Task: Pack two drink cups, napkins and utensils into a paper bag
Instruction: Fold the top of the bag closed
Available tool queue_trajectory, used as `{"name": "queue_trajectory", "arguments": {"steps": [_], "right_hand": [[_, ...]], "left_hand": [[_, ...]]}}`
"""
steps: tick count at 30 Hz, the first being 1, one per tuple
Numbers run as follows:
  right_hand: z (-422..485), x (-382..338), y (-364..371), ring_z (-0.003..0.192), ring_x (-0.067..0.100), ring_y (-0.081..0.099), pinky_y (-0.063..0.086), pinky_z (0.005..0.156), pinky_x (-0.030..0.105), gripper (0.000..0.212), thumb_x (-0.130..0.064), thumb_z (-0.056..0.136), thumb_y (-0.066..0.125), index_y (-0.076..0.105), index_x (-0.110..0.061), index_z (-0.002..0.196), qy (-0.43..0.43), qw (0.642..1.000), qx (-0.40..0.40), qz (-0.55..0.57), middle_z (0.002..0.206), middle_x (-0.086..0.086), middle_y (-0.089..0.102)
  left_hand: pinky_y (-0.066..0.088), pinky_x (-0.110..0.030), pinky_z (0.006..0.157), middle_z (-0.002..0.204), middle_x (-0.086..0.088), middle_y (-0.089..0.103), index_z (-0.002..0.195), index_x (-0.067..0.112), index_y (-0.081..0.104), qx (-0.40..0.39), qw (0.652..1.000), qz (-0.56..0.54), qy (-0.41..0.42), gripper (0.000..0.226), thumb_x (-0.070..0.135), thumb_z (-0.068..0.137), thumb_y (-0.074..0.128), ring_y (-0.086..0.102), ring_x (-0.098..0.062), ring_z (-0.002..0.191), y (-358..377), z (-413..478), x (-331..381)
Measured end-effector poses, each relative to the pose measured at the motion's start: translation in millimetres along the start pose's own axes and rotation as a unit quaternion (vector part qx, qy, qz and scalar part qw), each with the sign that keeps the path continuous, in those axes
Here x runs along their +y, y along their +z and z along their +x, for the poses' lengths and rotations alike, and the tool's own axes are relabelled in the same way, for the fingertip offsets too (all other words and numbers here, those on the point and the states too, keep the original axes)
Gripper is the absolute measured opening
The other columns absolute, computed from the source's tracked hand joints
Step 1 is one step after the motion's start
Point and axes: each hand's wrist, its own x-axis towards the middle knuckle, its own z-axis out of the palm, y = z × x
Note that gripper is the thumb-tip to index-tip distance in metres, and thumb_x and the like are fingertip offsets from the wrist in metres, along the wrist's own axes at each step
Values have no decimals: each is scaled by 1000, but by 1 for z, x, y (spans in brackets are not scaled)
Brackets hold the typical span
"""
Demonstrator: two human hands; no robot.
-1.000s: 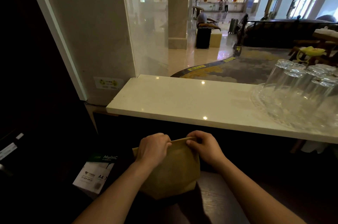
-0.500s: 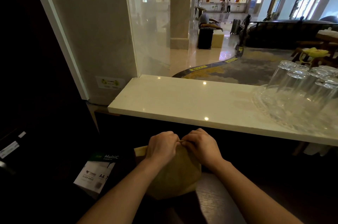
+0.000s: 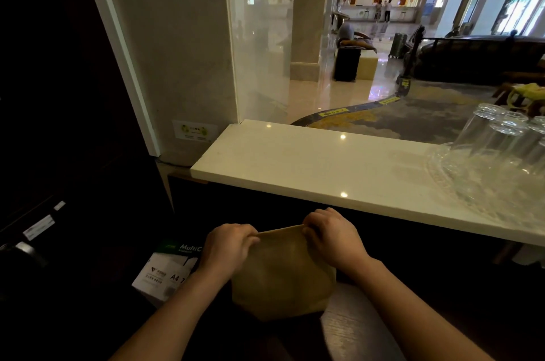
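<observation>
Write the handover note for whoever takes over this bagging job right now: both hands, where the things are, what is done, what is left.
Left hand: pinching the left end of the brown paper bag's top edge.
Right hand: pinching the right end of the same edge.
The bag stands on the dark wooden surface below the white marble counter; its top is pulled flat and shut.
Cups, napkins and utensils are not visible; whether they are inside cannot be told.
Left: confirm the contents, then probably fold the top down.
Mind the clear upturned drinking glasses on the counter at right.
</observation>
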Motion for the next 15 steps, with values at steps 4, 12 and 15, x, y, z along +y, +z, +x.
{"name": "queue_trajectory", "arguments": {"steps": [4,12,15], "right_hand": [[7,-20,0,93,16,55,46,76,33,34,-48,93,50,64,-32,119,-83,994,-6,-74,100,-9,66],[19,-47,18,89,17,54,49,73,34,21,-30,96,51,68,-26,106,-108,993,-32,-17,98,-6,66],[19,-45,21,85,17,54,47,67,31,21,-31,97,48,68,-25,99,-106,994,-19,-19,93,-6,64]], "left_hand": [[50,-34,78,94,4,72,98,26,74,-10,1000,-8,7,15,32,92,62,63,-17,89,1,2,2],[51,-30,76,93,8,71,99,27,73,23,995,-99,-13,12,26,89,68,63,-11,86,3,-5,-3],[49,-27,74,90,5,72,97,23,75,42,992,-118,-23,11,20,87,70,64,-12,85,5,-9,-8]]}}
